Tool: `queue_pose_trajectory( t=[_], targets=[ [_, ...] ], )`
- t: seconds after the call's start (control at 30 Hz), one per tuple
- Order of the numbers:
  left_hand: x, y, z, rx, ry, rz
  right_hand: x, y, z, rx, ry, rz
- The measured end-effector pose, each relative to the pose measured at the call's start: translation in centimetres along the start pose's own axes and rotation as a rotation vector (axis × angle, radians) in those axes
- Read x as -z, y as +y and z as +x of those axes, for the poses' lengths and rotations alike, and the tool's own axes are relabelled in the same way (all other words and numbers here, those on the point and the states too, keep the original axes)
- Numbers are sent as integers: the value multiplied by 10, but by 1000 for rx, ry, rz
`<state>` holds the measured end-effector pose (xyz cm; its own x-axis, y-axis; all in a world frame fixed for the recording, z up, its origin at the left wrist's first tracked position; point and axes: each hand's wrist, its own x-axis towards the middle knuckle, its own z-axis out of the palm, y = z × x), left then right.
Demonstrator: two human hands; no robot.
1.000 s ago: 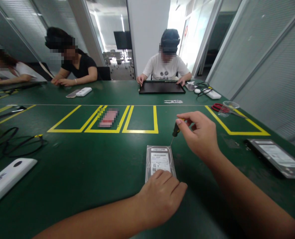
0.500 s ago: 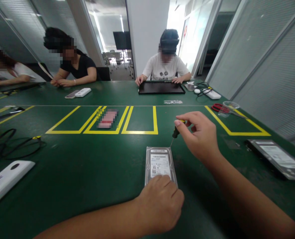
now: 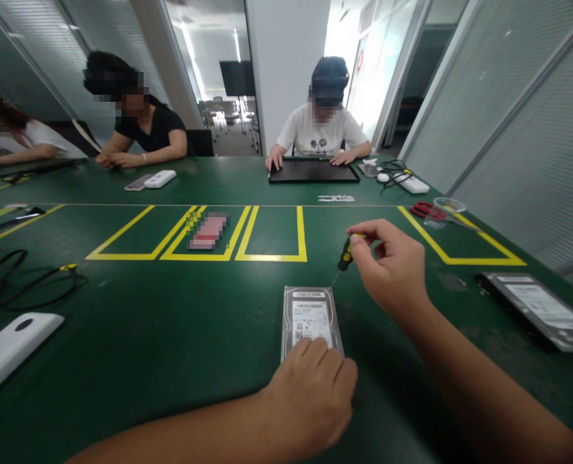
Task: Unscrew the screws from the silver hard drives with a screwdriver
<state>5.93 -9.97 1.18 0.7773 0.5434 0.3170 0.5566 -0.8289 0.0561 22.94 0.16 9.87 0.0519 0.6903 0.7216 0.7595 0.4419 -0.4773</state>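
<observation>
The right hand (image 3: 392, 270) is pinching a small screwdriver (image 3: 344, 256) between the thumb and the first fingers, and the other fingers are curling loosely toward the palm. The screwdriver has a black and yellow handle. It is leaning, with its thin shaft going down to the far right corner of the hard drive (image 3: 310, 316); whether the tip is really touching a screw there is too small to tell.

The left hand (image 3: 310, 399) is lying on the near end of the same hard drive, with the fingers bent and resting on top of it, so it is holding the drive down on the green table (image 3: 170, 335). The hard drive is lying flat with the label up, in the middle of the table just in front of the person.

To the right, well apart, a second hard drive (image 3: 537, 306) is lying flat. Beyond the hands, yellow tape boxes (image 3: 271, 256) are marking the table. Red scissors (image 3: 428, 209) and a clear cup (image 3: 448, 205) are lying far right. On the left, a black cable (image 3: 20, 283) and a white device (image 3: 10, 351) are lying near the edge.

On the far side, another person is sitting with both hands at a black panel (image 3: 314, 171).
</observation>
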Motion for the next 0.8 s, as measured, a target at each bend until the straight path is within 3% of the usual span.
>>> queue_pose_trajectory(
  t=[0.2, 0.8],
  targets=[
    [-2, 2, 0, 34, -44, 23, 1, -1, 1, 79, 14, 32],
    [-5, -1, 2, -10, -33, 55, -1, 1, 0, 80, -14, 47]
  ],
)
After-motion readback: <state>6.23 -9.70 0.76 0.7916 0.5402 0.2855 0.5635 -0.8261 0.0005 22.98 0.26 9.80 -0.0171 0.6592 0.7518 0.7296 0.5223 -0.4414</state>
